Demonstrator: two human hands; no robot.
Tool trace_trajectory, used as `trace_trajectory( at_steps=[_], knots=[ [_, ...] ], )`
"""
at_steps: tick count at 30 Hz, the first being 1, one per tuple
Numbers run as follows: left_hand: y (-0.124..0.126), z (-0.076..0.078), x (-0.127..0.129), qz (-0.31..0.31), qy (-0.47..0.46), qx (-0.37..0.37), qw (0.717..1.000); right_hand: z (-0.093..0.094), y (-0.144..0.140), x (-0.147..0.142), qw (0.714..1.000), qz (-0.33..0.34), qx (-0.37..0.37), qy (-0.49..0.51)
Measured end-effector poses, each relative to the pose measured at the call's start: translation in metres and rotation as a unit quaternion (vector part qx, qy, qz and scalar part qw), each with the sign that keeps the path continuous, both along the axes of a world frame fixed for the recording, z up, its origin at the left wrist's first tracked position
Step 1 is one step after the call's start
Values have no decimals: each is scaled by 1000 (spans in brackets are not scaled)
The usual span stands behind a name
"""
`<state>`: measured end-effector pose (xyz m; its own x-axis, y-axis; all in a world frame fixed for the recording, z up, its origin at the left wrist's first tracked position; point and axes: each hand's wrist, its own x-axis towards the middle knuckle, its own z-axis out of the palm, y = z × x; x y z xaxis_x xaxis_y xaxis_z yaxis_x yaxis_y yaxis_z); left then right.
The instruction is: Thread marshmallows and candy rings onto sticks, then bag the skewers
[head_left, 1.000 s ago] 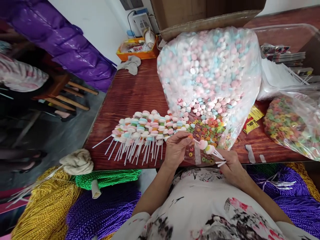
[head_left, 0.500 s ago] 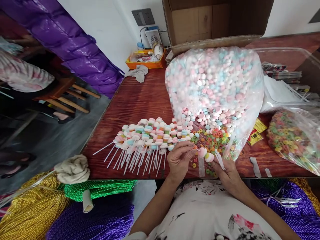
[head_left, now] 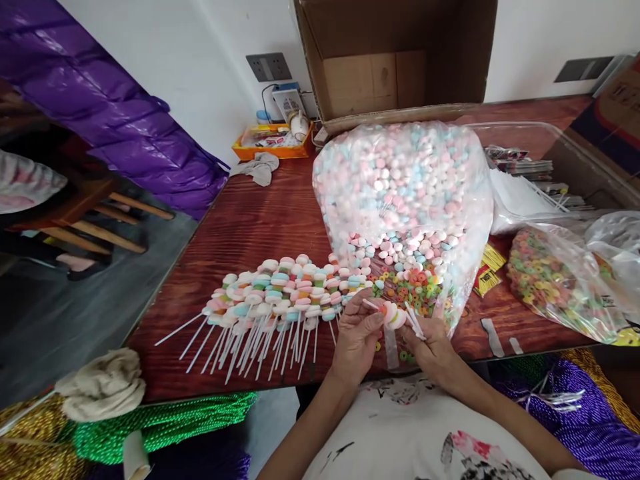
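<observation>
At the near edge of the dark red wooden table (head_left: 260, 213), we pinch a thin white plastic stick (head_left: 369, 305) with our left hand (head_left: 356, 340); our right hand (head_left: 434, 347) grips spare sticks. The pastel round candies (head_left: 391, 315) threaded on it look light, chalky and brittle, so we judge the stiff stick the safer hold.

No legible text is showing: the print on the yellow packets (head_left: 489, 268) and stacked cards (head_left: 520, 164) is appearing too small to read.
</observation>
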<state>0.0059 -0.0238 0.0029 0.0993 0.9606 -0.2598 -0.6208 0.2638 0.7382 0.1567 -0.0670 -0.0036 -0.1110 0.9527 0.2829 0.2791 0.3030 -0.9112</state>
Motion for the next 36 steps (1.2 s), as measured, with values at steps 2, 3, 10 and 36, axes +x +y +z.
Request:
trace_trajectory(
  at_steps=[2,3,10,36],
  knots=[
    [-3,0,4,5,11,6,1000,6,3,3,999,7,24,-27],
    [-3,1,5,5,19,14,1000,9,3,4,998,16,35,-41],
    [60,33,-23,-104,277,165,941,-5,0,39,982,-159,-44,96],
    [185,-1,31,-250,634,384,623,-46,-32,73,980,-151,-60,112]
  ],
)
